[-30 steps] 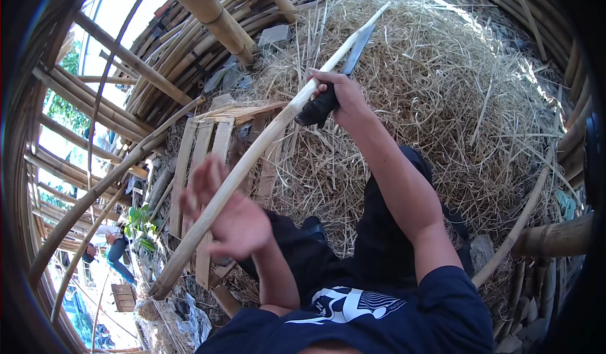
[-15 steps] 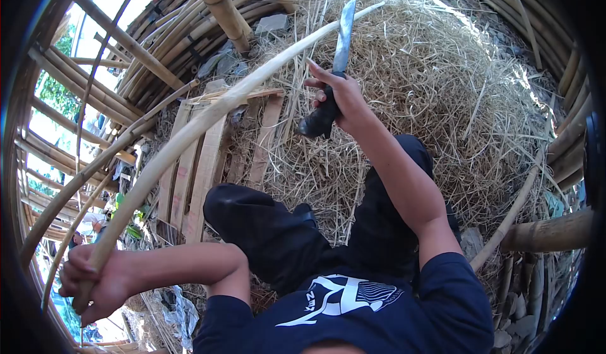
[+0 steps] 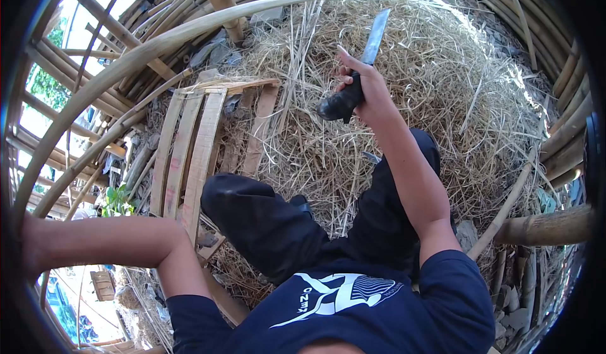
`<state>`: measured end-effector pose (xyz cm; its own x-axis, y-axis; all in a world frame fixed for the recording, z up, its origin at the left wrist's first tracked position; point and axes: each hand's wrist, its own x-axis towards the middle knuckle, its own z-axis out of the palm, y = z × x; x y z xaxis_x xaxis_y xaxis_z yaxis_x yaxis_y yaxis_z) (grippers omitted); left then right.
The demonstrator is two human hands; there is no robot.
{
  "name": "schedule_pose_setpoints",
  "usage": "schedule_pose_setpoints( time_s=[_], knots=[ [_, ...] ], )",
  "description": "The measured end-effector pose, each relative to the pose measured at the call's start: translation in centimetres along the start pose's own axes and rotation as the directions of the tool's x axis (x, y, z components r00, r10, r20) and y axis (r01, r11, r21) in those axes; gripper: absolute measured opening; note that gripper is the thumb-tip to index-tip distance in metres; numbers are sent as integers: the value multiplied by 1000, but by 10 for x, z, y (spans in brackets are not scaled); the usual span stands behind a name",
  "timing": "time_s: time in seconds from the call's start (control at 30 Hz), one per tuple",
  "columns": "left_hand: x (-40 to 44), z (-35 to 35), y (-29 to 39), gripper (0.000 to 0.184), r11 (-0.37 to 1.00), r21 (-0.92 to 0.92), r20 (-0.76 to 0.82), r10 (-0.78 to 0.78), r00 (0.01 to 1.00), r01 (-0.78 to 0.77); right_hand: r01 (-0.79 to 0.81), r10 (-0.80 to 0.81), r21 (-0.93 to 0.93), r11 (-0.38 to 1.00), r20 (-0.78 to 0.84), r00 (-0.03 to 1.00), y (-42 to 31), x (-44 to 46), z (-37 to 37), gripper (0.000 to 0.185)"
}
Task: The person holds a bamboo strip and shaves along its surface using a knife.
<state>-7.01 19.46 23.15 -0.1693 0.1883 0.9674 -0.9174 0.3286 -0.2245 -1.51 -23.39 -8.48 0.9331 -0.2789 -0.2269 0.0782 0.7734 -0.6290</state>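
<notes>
At the far left edge of the head view is my left hand [image 3: 33, 245], with its fingers mostly lost in the dark border. A long, pale, slightly curved pole [image 3: 165, 38] runs from that hand, arching across the top left to the straw's far side. My right hand [image 3: 372, 89] is closed around the black handle [image 3: 341, 105] of a machete. The machete blade [image 3: 376, 37] points up and slightly right, over the straw and below the pole's thin end, apart from it.
A heap of straw or shavings [image 3: 435, 101] covers the ground before my knees. A slatted wooden pallet [image 3: 205, 142] lies to the left. Bamboo rails [image 3: 95, 95] stand along the left, stacked bamboo [image 3: 164, 4] behind. One thick bamboo [image 3: 546, 229] juts in at right.
My left hand has moved left and up to the view's edge, raising the pole and swinging it leftward. My right hand with the machete has shifted right and slightly down, the blade tilting further right.
</notes>
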Motion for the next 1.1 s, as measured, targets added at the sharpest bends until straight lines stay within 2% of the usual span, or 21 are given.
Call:
schedule_pose_setpoints(
  time_s=[0.07, 0.17, 0.23, 0.3, 0.33, 0.4, 0.43, 0.47, 0.5, 0.53, 0.6, 0.63, 0.67, 0.7, 0.73, 0.8, 0.83, 0.93, 1.0, 1.07, 1.1],
  knots=[
    [-12, 10, -26, 51, 993, 67, -21, -101, 995, 102, 26, -26, -15, 1000, 8, 1000, -3, -1, -3, 28],
    [-37, 36, -61, 48, 984, 50, 40, -174, 984, 172, 77, -75, -35, 996, 47, 996, -8, -3, -7, 20],
    [-54, 48, -73, 44, 978, 15, -101, -204, 974, 206, 113, -111, -85, 990, 30, 993, -13, -7, -7, 21],
    [-73, 57, -86, 45, 971, -29, -143, -238, 961, 236, 150, -153, -171, 974, 0, 988, -18, -11, -6, 25],
    [-85, 63, -92, 49, 953, 135, -228, -237, 944, 271, 153, -156, -169, 974, -4, 988, -19, -12, -5, 25],
    [-109, 79, -104, 63, 816, 421, -393, -229, 891, 396, 236, -257, -337, 911, -19, 966, -19, -13, -4, 24],
    [-132, 87, -114, 64, 827, 364, -498, -217, 839, 429, 269, -295, -422, 866, 4, 955, -18, -11, -4, 24],
    [-154, 88, -120, 61, 830, 280, -536, -282, 796, 482, 263, -287, -422, 867, 7, 958, -16, -9, -5, 24],
    [-172, 118, -118, 59, 773, 339, -625, -241, 743, 536, 295, -324, -525, 798, 38, 945, -14, -6, -7, 24],
    [-187, 99, -120, 57, 799, 308, -570, -279, 773, 516, 327, -360, -618, 715, 75, 930, -13, -4, -8, 24],
    [-199, 84, -111, 59, 776, 267, -704, -248, 666, 571, 315, -354, -697, 644, 93, 931, -9, -4, -4, 25],
    [-203, 80, -109, 59, 776, 270, -707, -243, 664, 571, 363, -427, -812, 456, 159, 890, -3, -2, -3, 26],
    [-208, 75, -106, 61, 819, 185, -710, -271, 650, 544, 387, -473, -889, 243, 240, 848, 4, -2, -2, 27],
    [-211, 72, -102, 64, 856, 98, -710, -298, 638, 508, 396, -460, -884, 250, 252, 852, 11, -2, 1, 34],
    [-212, 70, -97, 64, 857, 105, -715, -288, 637, 505, 401, -454, -883, 245, 261, 852, 16, -2, 4, 34],
    [-215, 69, -91, 70, 880, -177, -574, -456, 681, 440, 388, -350, -888, 245, 293, 890, 25, 0, 10, 41],
    [-216, 66, -91, 72, 872, -246, -525, -488, 698, 424, 412, -343, -866, 283, 310, 887, 32, 3, 10, 50],
    [-214, 65, -88, 69, 887, -177, -527, -451, 721, 426, 468, -367, -838, 281, 356, 859, 45, 11, 11, 52],
    [-214, 73, -87, 61, 889, -138, -579, -431, 692, 437, 503, -392, -830, 242, 391, 833, 49, 12, 16, 54],
    [-215, 70, -85, 56, 844, -202, -496, -525, 692, 496, 553, -384, -827, 100, 480, 789, 47, 11, 25, 51],
    [-213, 76, -85, 53, 854, -170, -537, -499, 680, 492, 590, -393, -807, 10, 539, 745, 46, 11, 29, 50]
  ],
)
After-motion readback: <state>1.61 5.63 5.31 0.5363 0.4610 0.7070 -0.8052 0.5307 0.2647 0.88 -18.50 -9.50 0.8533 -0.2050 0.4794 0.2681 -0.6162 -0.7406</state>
